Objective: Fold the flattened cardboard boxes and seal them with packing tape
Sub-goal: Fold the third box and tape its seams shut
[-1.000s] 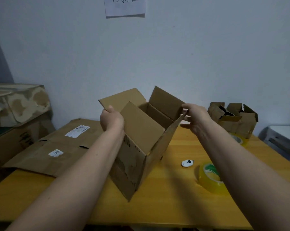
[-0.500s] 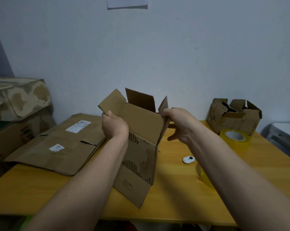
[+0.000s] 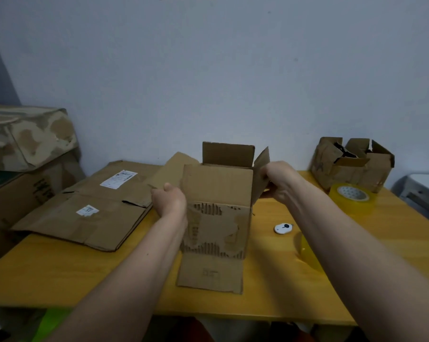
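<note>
Taking the open cardboard box [image 3: 217,218] at the middle of the yellow wooden table [image 3: 60,272] as my landmark: far to its left, off the table's edge, a worn, patchy carton [image 3: 28,137] sits on top of a larger brown carton [image 3: 18,193]. Nearer the box on that side, flattened cardboard boxes [image 3: 85,208] lie flat on the tabletop, with white shipping labels [image 3: 118,178] facing up.

My left hand [image 3: 170,201] is at the box's upper left corner, thumb up, fingers curled onto the left flap, which splays out and back. I cannot tell how tightly it is clamped, since the fingers are behind the cardboard.

The box itself stands upright on the table, top open, its rear flap raised, its front face torn so the corrugation shows. The lower front flap lies out toward me on the tabletop.

My right hand [image 3: 278,180] pinches the right flap at the box's upper right corner, fingers closed on the card.

Right of the box, a small white round gadget [image 3: 283,228] lies on the table. Just beyond it, near me, a yellowish tape roll [image 3: 307,250] is partly hidden by my forearm. Farther right and back, another packing tape roll [image 3: 351,198] lies flat, and behind it stands a battered open carton [image 3: 351,164] against the wall.
</note>
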Tool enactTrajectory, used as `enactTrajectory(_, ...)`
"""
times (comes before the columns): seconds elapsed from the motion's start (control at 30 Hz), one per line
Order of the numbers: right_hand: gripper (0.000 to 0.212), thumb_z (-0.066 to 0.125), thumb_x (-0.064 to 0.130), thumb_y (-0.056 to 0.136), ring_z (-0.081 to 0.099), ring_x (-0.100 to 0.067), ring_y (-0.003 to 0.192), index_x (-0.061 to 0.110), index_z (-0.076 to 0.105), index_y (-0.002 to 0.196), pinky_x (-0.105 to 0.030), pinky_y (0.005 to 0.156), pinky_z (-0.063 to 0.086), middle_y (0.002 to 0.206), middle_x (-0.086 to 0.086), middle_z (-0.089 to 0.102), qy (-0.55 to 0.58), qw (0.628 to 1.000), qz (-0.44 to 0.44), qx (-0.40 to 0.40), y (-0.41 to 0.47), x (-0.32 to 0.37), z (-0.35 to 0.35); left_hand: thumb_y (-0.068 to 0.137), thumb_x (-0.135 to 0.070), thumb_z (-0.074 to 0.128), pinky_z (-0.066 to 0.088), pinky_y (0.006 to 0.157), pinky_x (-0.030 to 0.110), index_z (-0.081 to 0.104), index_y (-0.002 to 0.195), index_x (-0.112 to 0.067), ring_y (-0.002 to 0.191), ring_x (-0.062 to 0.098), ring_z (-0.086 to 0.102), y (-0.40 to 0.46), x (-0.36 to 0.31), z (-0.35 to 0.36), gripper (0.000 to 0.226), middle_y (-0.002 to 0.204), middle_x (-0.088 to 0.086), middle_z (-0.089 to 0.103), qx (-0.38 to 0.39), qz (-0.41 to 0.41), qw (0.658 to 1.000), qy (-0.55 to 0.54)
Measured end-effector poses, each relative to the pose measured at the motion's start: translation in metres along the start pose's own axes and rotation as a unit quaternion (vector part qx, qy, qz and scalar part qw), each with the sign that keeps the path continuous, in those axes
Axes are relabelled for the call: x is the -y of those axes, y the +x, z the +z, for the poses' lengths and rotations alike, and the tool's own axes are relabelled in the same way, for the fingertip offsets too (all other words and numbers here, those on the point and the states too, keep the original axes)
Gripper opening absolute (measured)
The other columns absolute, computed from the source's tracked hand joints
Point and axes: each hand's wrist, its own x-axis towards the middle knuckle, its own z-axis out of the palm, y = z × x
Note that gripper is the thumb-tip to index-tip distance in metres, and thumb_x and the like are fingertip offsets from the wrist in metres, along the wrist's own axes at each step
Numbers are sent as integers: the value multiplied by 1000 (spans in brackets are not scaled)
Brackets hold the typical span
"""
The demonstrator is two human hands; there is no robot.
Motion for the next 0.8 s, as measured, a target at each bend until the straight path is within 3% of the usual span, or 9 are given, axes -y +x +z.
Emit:
enactTrajectory(0.13,24,35,-7,90,64,-25,69,5,56,87,-33,48,52,74,-12,64,-48,999,-12,20,6,-5,-3,99,-9,48,38,103,36,20,147,-7,133,34,42,4,11,-2,56,151,17,32,-1,-21,1000,-19)
enactTrajectory(0.23,27,35,-3,95,62,-25,78,4,53,113,-33,52,51,89,-13,63,-74,997,-19,16,15,-6,-7,88,-7,66,35,109,40,9,153,-14,141,34,26,7,9,-5,87,157,16,12,-7,89,990,105)
enactTrajectory(0.33,43,36,-5,94,58,-25,81,10,45,133,-31,53,50,97,-7,58,-72,997,-43,-4,22,-12,-9,87,-17,68,19,118,49,17,152,-17,146,31,16,14,13,-12,82,158,14,19,-41,368,841,393)
enactTrajectory(0.4,57,40,-8,91,58,-30,94,16,38,142,-34,59,54,113,-7,55,-95,991,-77,-45,26,-19,-11,91,-7,58,33,110,47,14,153,-22,130,31,44,20,11,-12,78,142,13,47,35,436,774,458)
enactTrajectory(0.43,61,44,-8,90,56,-32,103,18,35,145,-38,65,57,125,-8,52,-120,986,-95,-68,27,-23,-13,91,-2,53,48,91,42,10,153,-27,109,27,58,18,9,-11,80,129,12,57,89,422,782,449)
enactTrajectory(0.5,53,49,-2,92,56,-34,104,14,42,141,-42,65,59,134,-10,48,-158,976,-125,-80,27,-32,-16,91,1,48,43,62,29,12,153,-30,79,17,58,17,8,-11,78,110,5,65,166,367,803,439)
enactTrajectory(0.67,32,51,5,96,61,-28,71,8,56,127,-20,38,46,114,-13,55,-211,970,-118,-23,25,-32,-32,98,-34,31,34,53,25,46,134,-19,65,8,48,12,3,-19,42,90,-5,61,161,391,793,437)
enactTrajectory(0.73,30,52,6,96,61,-27,67,9,57,125,-18,37,44,100,-8,56,-217,970,-113,-5,23,-25,-39,91,-64,27,40,62,29,52,119,-21,73,15,55,7,0,-19,57,89,-4,62,150,406,765,477)
enactTrajectory(0.8,30,52,9,97,62,-25,67,12,58,125,-20,40,46,99,-6,56,-247,962,-115,-5,21,-23,-40,85,-74,37,47,78,38,46,131,-22,99,24,59,4,-3,-16,70,113,3,63,150,388,755,507)
